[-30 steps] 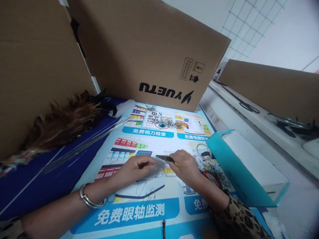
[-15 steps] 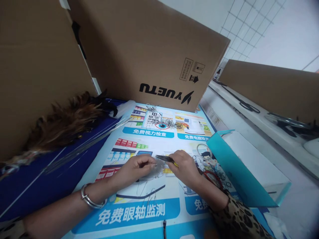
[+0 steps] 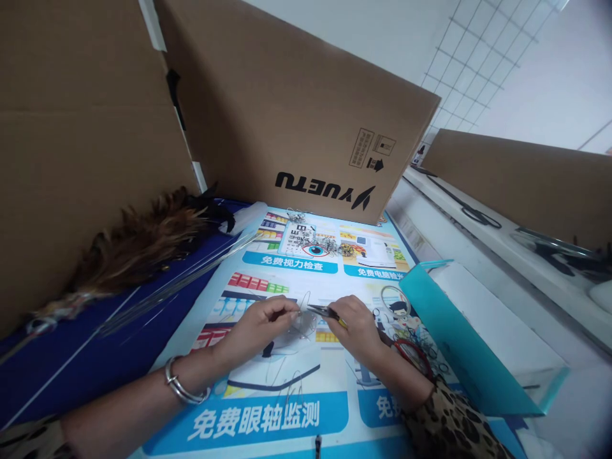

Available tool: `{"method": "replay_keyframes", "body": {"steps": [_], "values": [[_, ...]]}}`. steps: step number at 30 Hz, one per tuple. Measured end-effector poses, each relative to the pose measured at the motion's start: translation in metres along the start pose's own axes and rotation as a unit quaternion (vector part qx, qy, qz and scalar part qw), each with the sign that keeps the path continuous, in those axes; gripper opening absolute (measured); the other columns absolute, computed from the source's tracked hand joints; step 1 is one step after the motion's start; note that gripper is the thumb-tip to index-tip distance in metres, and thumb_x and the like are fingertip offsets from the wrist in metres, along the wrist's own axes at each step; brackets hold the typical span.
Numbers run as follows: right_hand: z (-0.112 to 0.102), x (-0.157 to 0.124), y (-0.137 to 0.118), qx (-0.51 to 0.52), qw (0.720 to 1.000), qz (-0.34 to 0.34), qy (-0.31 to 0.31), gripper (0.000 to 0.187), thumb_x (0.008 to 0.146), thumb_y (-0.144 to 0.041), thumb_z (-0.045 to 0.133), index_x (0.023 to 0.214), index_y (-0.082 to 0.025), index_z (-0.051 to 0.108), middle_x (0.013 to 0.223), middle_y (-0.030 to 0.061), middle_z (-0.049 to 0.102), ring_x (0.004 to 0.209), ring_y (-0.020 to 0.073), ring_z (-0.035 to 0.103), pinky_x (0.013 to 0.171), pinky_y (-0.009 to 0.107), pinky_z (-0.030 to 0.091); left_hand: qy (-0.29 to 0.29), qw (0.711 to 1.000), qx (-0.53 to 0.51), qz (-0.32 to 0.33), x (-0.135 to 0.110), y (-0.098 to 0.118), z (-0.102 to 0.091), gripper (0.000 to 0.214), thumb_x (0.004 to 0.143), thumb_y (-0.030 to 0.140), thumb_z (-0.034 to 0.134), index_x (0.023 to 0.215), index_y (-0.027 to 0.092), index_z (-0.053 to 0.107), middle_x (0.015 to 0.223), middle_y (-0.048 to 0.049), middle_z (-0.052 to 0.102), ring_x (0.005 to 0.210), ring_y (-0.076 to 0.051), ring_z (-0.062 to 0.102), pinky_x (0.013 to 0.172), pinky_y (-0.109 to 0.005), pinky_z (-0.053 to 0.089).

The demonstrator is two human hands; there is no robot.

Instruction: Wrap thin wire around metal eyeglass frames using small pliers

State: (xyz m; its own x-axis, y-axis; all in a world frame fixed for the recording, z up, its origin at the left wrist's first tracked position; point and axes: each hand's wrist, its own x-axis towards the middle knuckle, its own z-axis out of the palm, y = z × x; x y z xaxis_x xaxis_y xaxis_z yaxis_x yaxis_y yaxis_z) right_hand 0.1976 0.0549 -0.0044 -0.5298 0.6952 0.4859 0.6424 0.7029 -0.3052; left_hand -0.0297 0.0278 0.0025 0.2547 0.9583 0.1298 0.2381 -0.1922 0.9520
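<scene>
My left hand (image 3: 261,325) pinches a thin metal wire (image 3: 306,299) that loops up between my two hands. My right hand (image 3: 358,325) is closed on small pliers (image 3: 321,310) with yellow handles, and their dark tips meet the wire beside my left fingertips. Both hands hover just above a printed blue and white poster (image 3: 268,414) that covers the table. A silver bangle (image 3: 179,386) sits on my left wrist.
Cardboard sheets (image 3: 287,108) stand behind and to the left. A brown feather duster (image 3: 138,245) and long straight wires (image 3: 191,274) lie on the blue cloth at left. A teal tray (image 3: 459,344), red and metal rings (image 3: 411,347), and wire pieces (image 3: 315,245) lie nearby.
The view has shifted a little, so everything sits slightly lower and further right. A loop of wire now stands up between my hands, which stay together in the same place.
</scene>
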Motion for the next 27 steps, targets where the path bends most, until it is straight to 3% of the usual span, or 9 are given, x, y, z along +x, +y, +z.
{"method": "replay_keyframes", "body": {"steps": [14,27], "values": [[0.0017,0.0017,0.0016,0.022,0.998,-0.041,-0.031,0.012,0.082,-0.027,0.056,0.091,-0.02,0.057,0.083,0.0053,0.06,0.081,0.0187,0.052,0.074,0.034,0.043,-0.037,0.999,0.026,0.012,-0.0006,0.0023,0.0001,0.019,0.083,0.025,0.048,0.083,0.015,0.064,0.076,-0.0023,0.058,0.071,-0.015,0.052,0.064,-0.024,0.04],[-0.0003,-0.0001,-0.0014,0.019,0.997,-0.055,-0.049,0.012,0.082,-0.025,0.056,0.092,-0.018,0.058,0.083,0.0056,0.061,0.081,0.018,0.052,0.075,0.032,0.043,-0.08,0.997,0.012,-0.012,-0.0005,0.0033,0.0005,0.019,0.083,0.025,0.046,0.074,0.014,0.058,0.067,0.0018,0.048,0.063,-0.012,0.044,0.057,-0.021,0.034]]}}
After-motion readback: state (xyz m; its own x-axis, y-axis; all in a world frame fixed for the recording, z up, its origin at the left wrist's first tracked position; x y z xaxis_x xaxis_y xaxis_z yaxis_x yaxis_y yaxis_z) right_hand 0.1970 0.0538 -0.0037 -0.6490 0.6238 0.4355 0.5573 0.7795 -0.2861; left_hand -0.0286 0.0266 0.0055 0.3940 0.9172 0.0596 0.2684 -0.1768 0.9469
